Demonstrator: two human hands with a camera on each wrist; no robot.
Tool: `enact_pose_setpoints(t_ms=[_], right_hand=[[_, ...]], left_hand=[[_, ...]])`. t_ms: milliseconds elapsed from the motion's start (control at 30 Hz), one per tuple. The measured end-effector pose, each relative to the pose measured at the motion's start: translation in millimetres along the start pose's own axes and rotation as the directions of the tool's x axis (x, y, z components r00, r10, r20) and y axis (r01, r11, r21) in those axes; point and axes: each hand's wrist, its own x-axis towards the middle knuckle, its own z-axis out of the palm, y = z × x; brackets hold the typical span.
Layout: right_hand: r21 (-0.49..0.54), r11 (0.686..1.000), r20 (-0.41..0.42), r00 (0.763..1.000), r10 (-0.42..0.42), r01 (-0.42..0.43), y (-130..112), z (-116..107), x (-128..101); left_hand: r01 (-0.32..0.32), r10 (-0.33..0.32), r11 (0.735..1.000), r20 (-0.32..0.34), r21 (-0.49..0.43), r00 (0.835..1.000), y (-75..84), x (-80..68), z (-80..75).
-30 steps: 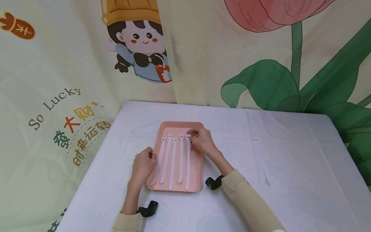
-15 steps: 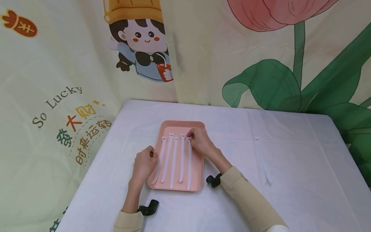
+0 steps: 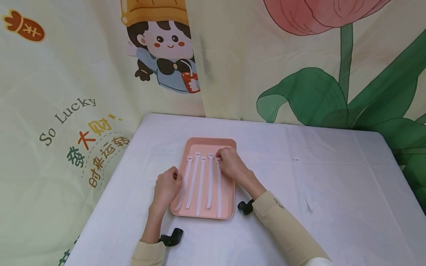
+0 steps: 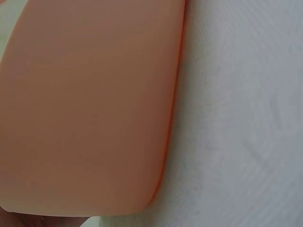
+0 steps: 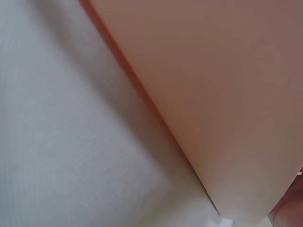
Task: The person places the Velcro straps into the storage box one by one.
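1. The right hand point(image 3: 231, 163) pinches the head of the rightmost white strap point(image 3: 219, 188), at the pink rectangular plastic tray's point(image 3: 229, 199) 1 o'clock corner, likely aligning it.
2. The left hand point(image 3: 166, 186), grip curled on the tray's 9 o'clock rim, steadies it on the white-clothed surface point(image 3: 332, 229).
3. A sixth white strap point(image 3: 301, 183) lies apart at 3 o'clock.

A staged recording corner, likely in a home, is indicated. A table point(image 3: 332, 207) draped in white cloth is enclosed behind and left of the hands by printed cartoon curtains point(image 3: 83, 74); wrist-worn cameras point(image 3: 171, 237) are visible.
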Motion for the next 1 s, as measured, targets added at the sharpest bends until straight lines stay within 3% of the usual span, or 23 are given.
enact_pose_setpoints(t_ms=[200, 400, 667, 800, 1000], right_hand=[[-0.003, 1.000, -0.003, 1.000, 0.011, -0.011, 0.3, -2.4, -4.6], [0.056, 0.998, -0.016, 0.999, 0.042, -0.041, -0.6, -11.7, -11.8], [0.104, 0.992, -0.173, 0.983, -0.058, 0.077, 12.6, -21.5, -29.2], [0.255, 0.961, -0.246, 0.968, -0.041, 0.105, 21.3, -24.9, -37.5], [0.509, 0.860, -0.218, 0.960, 0.178, -0.043, 34.2, -35.5, -46.4]], left_hand=[[0.005, -0.005, 1.000, 0.005, 0.010, 1.000, -0.8, 0.2, 0.6], [0.001, -0.001, 1.000, 0.001, 0.014, 1.000, 0.0, 0.4, -0.1], [0.011, -0.011, 1.000, 0.005, 0.014, 1.000, 2.5, -0.7, -1.1], [0.011, -0.011, 1.000, 0.001, 0.014, 1.000, 2.5, -0.6, -0.5], [0.019, -0.019, 1.000, -0.002, 0.016, 1.000, 2.1, -0.6, 0.8]])
